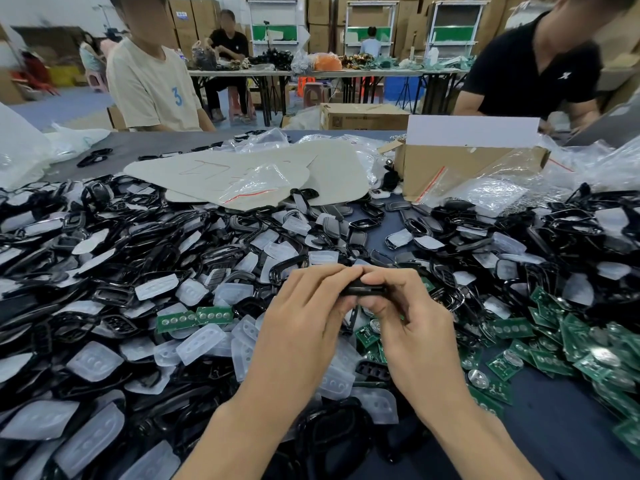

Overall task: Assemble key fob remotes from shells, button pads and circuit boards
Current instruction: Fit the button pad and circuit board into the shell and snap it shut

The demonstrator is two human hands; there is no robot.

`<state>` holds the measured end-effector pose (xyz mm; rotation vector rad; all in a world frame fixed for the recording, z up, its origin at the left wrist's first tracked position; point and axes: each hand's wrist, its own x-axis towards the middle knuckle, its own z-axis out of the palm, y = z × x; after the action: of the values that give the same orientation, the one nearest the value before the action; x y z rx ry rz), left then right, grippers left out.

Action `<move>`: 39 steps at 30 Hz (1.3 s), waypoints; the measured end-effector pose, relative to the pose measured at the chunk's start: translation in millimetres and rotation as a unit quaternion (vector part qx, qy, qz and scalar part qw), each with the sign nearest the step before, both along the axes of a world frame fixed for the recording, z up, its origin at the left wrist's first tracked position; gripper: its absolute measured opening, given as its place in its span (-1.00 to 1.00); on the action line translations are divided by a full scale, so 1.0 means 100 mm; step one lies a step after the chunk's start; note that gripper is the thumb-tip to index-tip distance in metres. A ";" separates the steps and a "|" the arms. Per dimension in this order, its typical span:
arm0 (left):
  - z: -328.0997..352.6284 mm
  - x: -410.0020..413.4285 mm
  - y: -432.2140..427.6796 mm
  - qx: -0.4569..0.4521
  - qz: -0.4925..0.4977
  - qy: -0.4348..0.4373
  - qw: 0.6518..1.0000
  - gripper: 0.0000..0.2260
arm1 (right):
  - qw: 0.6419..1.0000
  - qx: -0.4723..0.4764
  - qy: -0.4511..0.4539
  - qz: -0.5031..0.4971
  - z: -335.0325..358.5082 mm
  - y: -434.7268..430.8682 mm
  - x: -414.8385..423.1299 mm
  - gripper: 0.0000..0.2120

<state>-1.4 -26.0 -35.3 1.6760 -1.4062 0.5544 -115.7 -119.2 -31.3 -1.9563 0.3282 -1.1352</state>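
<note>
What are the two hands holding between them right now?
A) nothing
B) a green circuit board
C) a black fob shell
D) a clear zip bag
C: the left hand and the right hand both pinch a black fob shell between their fingertips above the heap of parts, while the green circuit boards lie loose, mostly off to the right.

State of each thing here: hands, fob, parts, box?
black fob: held up between both hands, edge-on
left hand: grips the fob's left end
right hand: pinches its right end
shells: loose, heaped
button pads: loose, scattered among shells
circuit boards: loose, heaped on the right
cardboard box: open, flap up
</note>
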 end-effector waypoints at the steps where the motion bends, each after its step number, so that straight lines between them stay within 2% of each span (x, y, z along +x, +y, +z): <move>1: 0.00 0.01 -0.01 0.010 0.003 -0.022 1.000 -0.69 | 1.000 -0.008 0.002 -0.002 0.00 0.00 0.00 -0.70; 4: 0.00 0.01 -0.01 0.026 -0.008 -0.036 0.999 -0.67 | 1.000 -0.011 0.007 -0.007 0.00 -0.01 0.00 -0.77; 9: 0.04 -0.02 0.02 -0.028 -0.067 0.128 0.989 -0.64 | 0.996 0.088 -0.022 0.023 0.02 0.00 0.01 -0.65; 14: 0.01 -0.03 0.00 -0.023 -0.084 0.186 0.979 -0.58 | 0.993 0.112 -0.040 0.007 0.00 -0.01 0.00 -0.72; 19: 0.00 -0.05 -0.02 -0.032 -0.088 0.206 0.974 -0.53 | 0.994 0.101 -0.042 -0.014 0.00 -0.02 0.00 -0.73; 24: -0.06 -0.06 -0.02 -0.021 -0.065 0.225 0.972 -0.48 | 0.996 0.082 -0.031 -0.022 -0.02 -0.04 0.00 -0.62; 29: -0.05 -0.04 -0.01 0.023 -0.061 0.198 0.978 -0.63 | 0.998 0.060 -0.010 -0.031 -0.01 -0.07 0.01 -0.56; 34: -0.01 0.01 -0.01 0.082 -0.073 0.180 0.977 -0.60 | 1.000 0.013 -0.010 -0.023 -0.01 -0.08 0.03 -0.59; 39: 0.07 -0.03 0.01 0.057 -0.085 0.162 0.981 -0.61 | 0.999 0.024 -0.021 -0.007 0.01 -0.09 0.00 -0.57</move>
<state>-4.8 -25.4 -28.1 1.6292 -1.3418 0.0991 -116.0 -128.6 -30.4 -1.8886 0.3429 -1.1652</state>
